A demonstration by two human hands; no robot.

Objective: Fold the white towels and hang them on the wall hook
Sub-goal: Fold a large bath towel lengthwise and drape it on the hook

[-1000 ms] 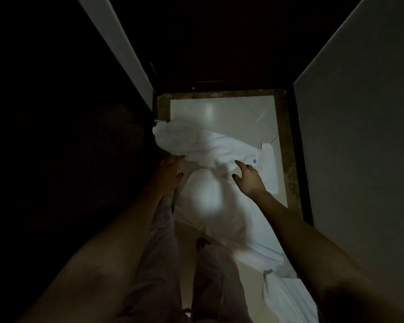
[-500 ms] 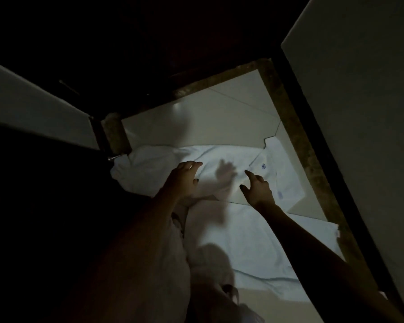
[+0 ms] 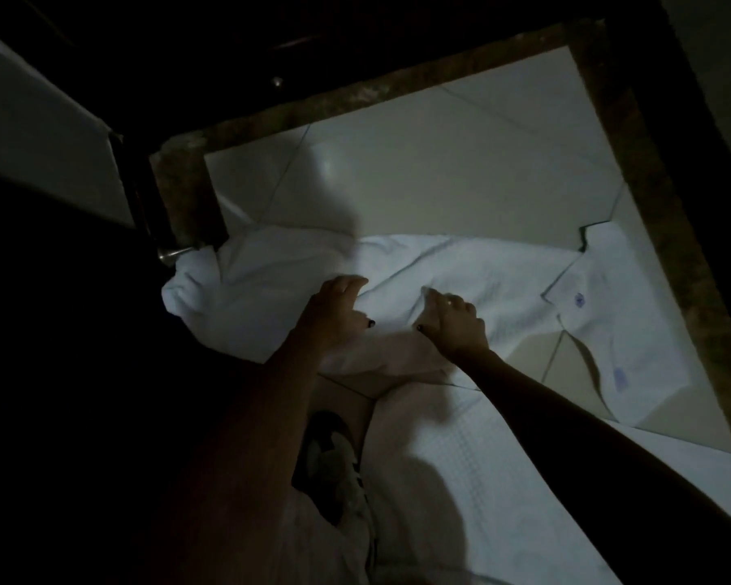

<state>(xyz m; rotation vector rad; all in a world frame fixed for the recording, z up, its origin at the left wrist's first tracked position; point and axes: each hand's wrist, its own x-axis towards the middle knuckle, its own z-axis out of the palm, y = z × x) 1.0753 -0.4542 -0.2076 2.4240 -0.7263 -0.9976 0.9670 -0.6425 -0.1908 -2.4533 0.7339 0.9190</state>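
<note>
A white towel (image 3: 473, 272) lies crumpled across the pale tiled floor (image 3: 418, 162), with a small blue mark near its right corner. My left hand (image 3: 338, 308) rests on its near edge with fingers curled down onto the cloth. My right hand (image 3: 452, 320) pinches a raised fold of the same towel a little to the right. A second white towel (image 3: 482, 479) lies spread on the floor nearer to me, under my right forearm. No wall hook is visible.
A brown marble border (image 3: 667, 230) frames the floor at the back and right, with a dark wall beyond. A metal door stop (image 3: 172, 254) sits at the left by a dark door. My shoe (image 3: 334, 458) stands on the floor below my hands.
The view has dropped closer to the floor. Both hands have come down onto the towel; the right hand has closed on a fold and the left has settled on the edge.
</note>
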